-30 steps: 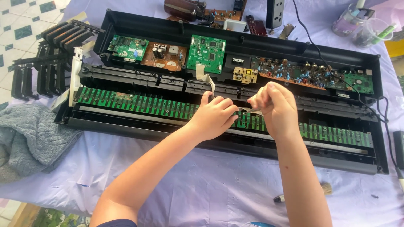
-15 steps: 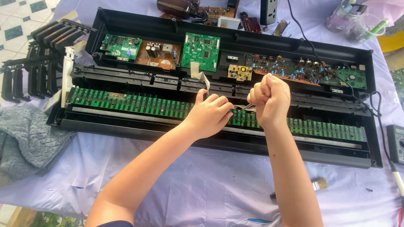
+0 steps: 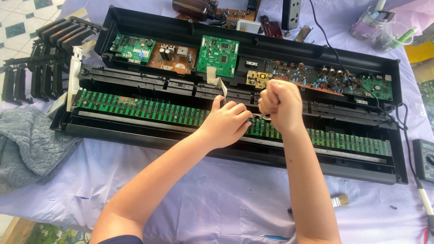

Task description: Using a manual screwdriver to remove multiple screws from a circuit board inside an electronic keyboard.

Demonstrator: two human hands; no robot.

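Observation:
An opened black keyboard case [image 3: 135,20] lies across the table. A long green contact board [image 3: 140,109] runs along its front. Several circuit boards sit at the back, among them a green square one [image 3: 220,55]. My left hand [image 3: 226,124] rests on the middle of the long green board, fingers curled. My right hand [image 3: 279,103] is clenched in a fist just to its right, gripping a thin metal tool [image 3: 262,116] whose tip points down at the board between the two hands. A white ribbon cable [image 3: 218,82] rises just behind my left hand.
Black key sections [image 3: 40,58] lie at the left and a grey towel [image 3: 27,144] at the near left. A small brush [image 3: 339,200] lies near the front edge. A multimeter [image 3: 425,159] sits at the right edge. Plastic cups [image 3: 377,29] and a power strip [image 3: 291,13] are at the back.
The view has shifted slightly. My right hand has closed into a tighter fist and risen a little above the board. My left hand stays on the same spot.

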